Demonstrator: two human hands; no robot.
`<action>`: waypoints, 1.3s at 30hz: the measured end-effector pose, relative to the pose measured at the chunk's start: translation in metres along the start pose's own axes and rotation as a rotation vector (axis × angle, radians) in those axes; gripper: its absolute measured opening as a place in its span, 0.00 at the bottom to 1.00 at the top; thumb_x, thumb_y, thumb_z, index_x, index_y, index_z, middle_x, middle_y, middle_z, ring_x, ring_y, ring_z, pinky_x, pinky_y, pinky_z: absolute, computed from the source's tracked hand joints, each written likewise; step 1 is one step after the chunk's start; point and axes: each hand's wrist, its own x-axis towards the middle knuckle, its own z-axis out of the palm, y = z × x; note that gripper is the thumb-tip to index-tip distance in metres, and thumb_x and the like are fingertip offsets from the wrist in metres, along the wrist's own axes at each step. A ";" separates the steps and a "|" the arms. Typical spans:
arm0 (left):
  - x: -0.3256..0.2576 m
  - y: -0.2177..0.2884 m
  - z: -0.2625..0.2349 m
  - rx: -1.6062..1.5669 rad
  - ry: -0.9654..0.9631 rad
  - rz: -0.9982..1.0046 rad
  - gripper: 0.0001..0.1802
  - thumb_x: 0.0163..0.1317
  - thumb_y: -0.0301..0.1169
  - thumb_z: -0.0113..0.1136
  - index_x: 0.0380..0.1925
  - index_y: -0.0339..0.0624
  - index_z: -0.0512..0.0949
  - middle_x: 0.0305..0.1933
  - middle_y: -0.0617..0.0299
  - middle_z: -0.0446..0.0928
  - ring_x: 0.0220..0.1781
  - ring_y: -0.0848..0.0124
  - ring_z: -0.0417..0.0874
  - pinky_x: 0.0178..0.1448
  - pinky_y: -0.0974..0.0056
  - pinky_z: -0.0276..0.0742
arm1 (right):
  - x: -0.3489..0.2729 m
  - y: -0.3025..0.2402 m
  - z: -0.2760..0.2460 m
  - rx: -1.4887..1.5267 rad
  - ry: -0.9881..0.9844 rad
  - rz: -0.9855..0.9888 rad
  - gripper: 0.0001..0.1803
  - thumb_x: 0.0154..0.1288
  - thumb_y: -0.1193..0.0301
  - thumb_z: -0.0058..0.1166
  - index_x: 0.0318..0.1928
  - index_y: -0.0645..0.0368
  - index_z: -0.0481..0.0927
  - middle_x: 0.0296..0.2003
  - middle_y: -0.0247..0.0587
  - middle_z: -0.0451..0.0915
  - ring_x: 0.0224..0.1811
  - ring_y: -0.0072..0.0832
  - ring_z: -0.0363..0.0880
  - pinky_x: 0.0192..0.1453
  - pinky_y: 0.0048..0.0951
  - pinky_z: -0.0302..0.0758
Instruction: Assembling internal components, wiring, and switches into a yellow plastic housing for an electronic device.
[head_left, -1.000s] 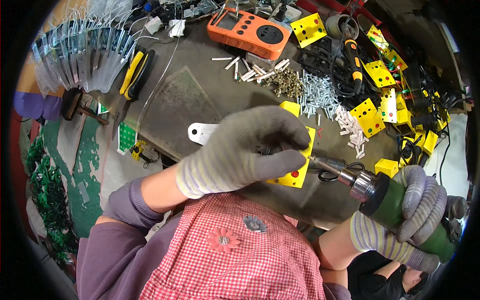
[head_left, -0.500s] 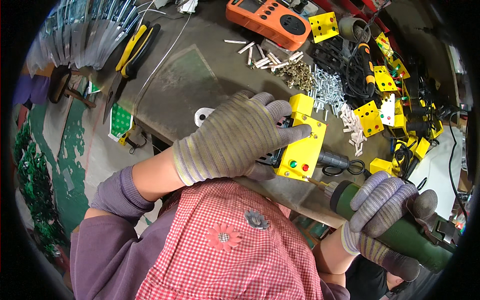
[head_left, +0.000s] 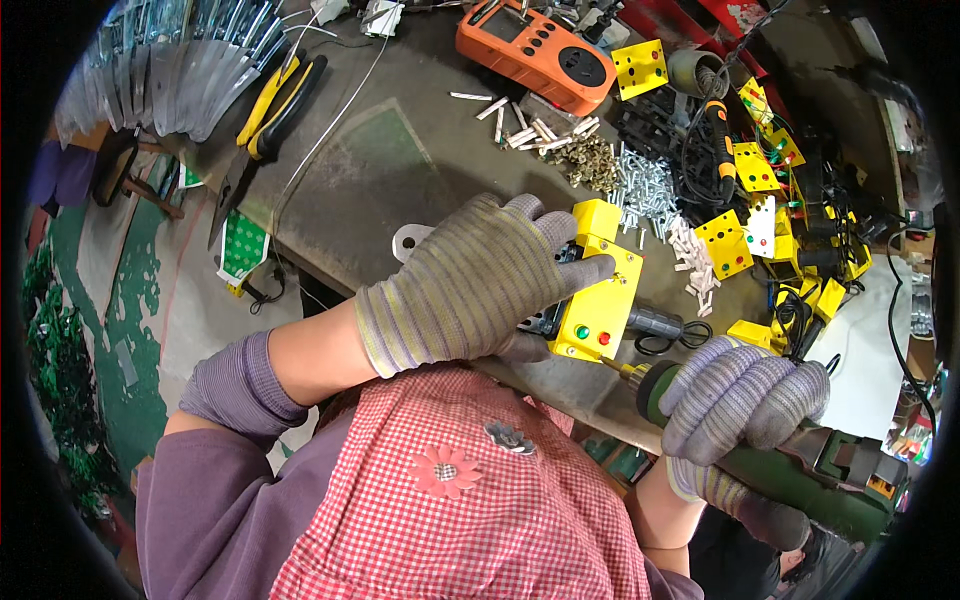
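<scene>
A yellow box-shaped housing with a green and a red light sits at the bench's front edge. My left hand, in a striped knit glove, is closed around its left side, thumb resting on the yellow top face. A dark cable end sticks out of the housing's right side. My right hand, gloved too, wraps round a green power screwdriver. The screwdriver's bit reaches the housing's lower corner near the red light; whether it sits in a screw cannot be made out. A grey metal tab shows beyond my left hand.
Behind lie white ceramic tubes, silver screws, brass fittings and an orange multimeter. Yellow plates and cables crowd the right. Yellow-black pliers and a fan of clear-sleeved parts lie left.
My right hand and the screwdriver have shifted left and slightly up, and the hand's grip has turned a little. My left hand still holds the yellow housing in nearly the same spot.
</scene>
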 end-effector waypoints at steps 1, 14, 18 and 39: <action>0.000 0.001 -0.001 0.011 -0.017 -0.016 0.49 0.40 0.46 0.79 0.67 0.59 0.72 0.56 0.56 0.73 0.55 0.56 0.77 0.55 0.53 0.78 | -0.001 0.000 0.003 -0.004 0.028 0.002 0.38 0.56 0.39 0.69 0.45 0.60 0.71 0.15 0.34 0.75 0.15 0.30 0.76 0.24 0.32 0.73; 0.007 0.012 -0.014 0.039 -0.082 -0.096 0.47 0.35 0.37 0.81 0.63 0.56 0.75 0.54 0.52 0.75 0.55 0.50 0.78 0.59 0.49 0.76 | 0.001 -0.017 -0.001 -0.134 0.120 -0.081 0.41 0.57 0.38 0.66 0.49 0.66 0.74 0.18 0.43 0.77 0.18 0.38 0.76 0.26 0.38 0.74; 0.010 0.014 -0.018 0.121 -0.041 -0.011 0.45 0.39 0.37 0.80 0.63 0.55 0.75 0.53 0.55 0.76 0.54 0.54 0.78 0.56 0.52 0.77 | -0.003 -0.041 -0.002 -0.028 0.199 0.163 0.58 0.54 0.30 0.59 0.67 0.69 0.61 0.23 0.50 0.80 0.24 0.43 0.81 0.31 0.45 0.79; 0.031 0.071 -0.012 0.025 -0.326 0.065 0.43 0.48 0.49 0.74 0.66 0.54 0.72 0.52 0.59 0.74 0.53 0.60 0.78 0.53 0.54 0.77 | -0.033 -0.083 -0.079 0.049 -0.375 -0.132 0.49 0.75 0.39 0.32 0.64 0.83 0.62 0.55 0.72 0.77 0.51 0.51 0.83 0.56 0.46 0.81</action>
